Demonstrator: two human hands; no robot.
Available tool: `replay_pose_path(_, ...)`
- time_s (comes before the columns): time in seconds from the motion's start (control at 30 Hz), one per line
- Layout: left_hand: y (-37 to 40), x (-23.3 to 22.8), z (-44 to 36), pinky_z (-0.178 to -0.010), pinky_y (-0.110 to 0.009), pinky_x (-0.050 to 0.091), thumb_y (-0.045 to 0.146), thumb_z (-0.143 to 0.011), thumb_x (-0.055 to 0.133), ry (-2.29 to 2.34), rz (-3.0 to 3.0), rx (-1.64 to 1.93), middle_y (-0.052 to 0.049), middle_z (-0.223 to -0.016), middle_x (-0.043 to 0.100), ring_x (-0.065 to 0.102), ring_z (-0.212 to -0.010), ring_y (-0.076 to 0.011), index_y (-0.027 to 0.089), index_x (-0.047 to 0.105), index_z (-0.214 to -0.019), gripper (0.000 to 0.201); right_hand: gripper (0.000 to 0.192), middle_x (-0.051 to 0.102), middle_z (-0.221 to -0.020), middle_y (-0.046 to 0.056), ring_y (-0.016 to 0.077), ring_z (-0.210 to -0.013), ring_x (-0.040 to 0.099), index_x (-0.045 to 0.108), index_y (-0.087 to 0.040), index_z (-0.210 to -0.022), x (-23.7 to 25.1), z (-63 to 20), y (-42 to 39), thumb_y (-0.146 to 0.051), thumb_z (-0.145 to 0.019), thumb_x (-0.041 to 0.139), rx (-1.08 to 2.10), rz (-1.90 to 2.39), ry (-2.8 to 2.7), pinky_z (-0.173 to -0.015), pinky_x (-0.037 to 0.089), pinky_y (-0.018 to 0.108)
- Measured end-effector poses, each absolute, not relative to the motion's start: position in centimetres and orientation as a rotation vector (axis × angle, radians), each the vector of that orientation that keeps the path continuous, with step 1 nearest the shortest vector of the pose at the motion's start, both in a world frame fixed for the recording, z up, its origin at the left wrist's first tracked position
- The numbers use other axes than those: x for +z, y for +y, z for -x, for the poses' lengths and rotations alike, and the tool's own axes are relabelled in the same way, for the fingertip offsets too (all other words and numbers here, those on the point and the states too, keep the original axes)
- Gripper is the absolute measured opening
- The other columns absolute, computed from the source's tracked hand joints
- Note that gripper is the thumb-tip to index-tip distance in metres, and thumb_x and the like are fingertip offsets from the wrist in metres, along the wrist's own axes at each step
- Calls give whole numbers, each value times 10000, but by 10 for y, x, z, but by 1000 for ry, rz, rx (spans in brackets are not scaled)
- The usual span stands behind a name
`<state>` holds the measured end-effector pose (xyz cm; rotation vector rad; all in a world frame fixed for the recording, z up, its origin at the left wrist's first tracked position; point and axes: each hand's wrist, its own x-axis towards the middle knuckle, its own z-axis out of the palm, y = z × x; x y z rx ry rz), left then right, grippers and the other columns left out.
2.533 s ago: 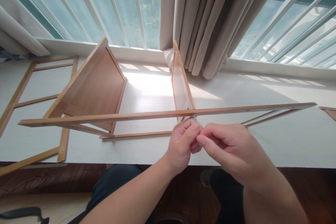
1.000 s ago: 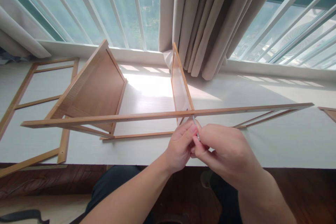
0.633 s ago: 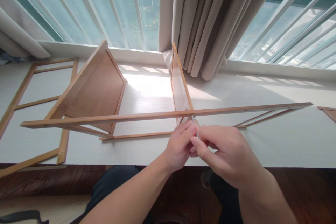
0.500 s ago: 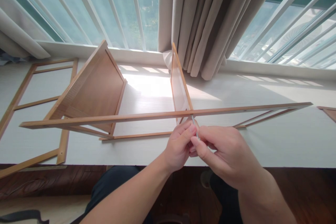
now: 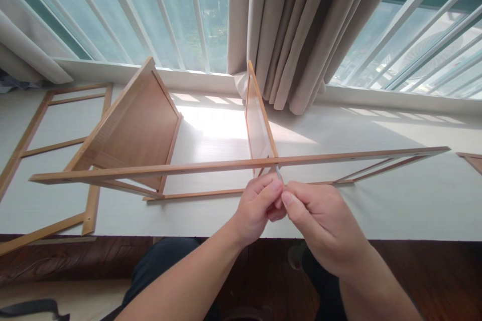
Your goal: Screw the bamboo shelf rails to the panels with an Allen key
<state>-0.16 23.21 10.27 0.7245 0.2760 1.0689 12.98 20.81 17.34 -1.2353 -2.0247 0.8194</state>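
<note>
Left hand (image 5: 258, 208): curled in a pinch, fingertips pressed together at the top around a thin metal pin (image 5: 278, 174) (only its upper end showed above the fingers).
Right hand (image 5: 320, 220): met the left from the right side, thumb and forefinger closed against the left fingertips; could not tell whether this grip had the pin too or only rested on the left fingers.
Thin metal pin: stood slightly tilted, tip touching or just under the long wooden rail (image 5: 241, 164); lower part hidden inside the pinch.
Long wooden rail: ran left to right above both hands, raised off the white surface (image 5: 395, 210), directly above the fingertips.
Upright panel (image 5: 259, 120): stood edge-on behind the rail, its near end meeting the rail just above the pin (pale face, wooden rim).
Slanted board (image 5: 135, 125): leaned at the left, well apart from the hands, lower edge near the rail's left part.
Flat frame (image 5: 45, 145): lay on the surface at the far left.
Thin slat (image 5: 196, 193): lay on the surface below the rail, just left of the left hand.
Curtain (image 5: 297, 30): hung behind the upright panel, before the barred window (image 5: 150, 10).
Dark trousers (image 5: 165, 261): below the forearms, over dark wooden floor (image 5: 444, 271).
</note>
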Motion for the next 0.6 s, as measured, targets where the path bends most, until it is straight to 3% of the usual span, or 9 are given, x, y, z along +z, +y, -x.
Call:
replay_pose_path(0.4, 232, 98, 3, -511, -205, 258, 487, -912, 617, 431, -816, 1083, 42, -561, 380, 348, -515, -59, 163, 454, -695, 422, 349, 533, -583, -17, 90, -535, 455, 554, -173, -639, 170, -127, 208, -264, -974, 525, 707, 1274, -1966, -548, 341, 240)
replay_pose_path(0.6, 232, 99, 2, -498, -211, 247, 473, -906, 623, 405, -794, 1080, 43, -561, 368, 335, -498, -58, 162, 466, -684, 413, 365, 348, -545, -69, 45, -500, 324, 405, -167, -609, 168, -127, 210, -186, -919, 597, 504, 1236, -1989, -517, 278, 208)
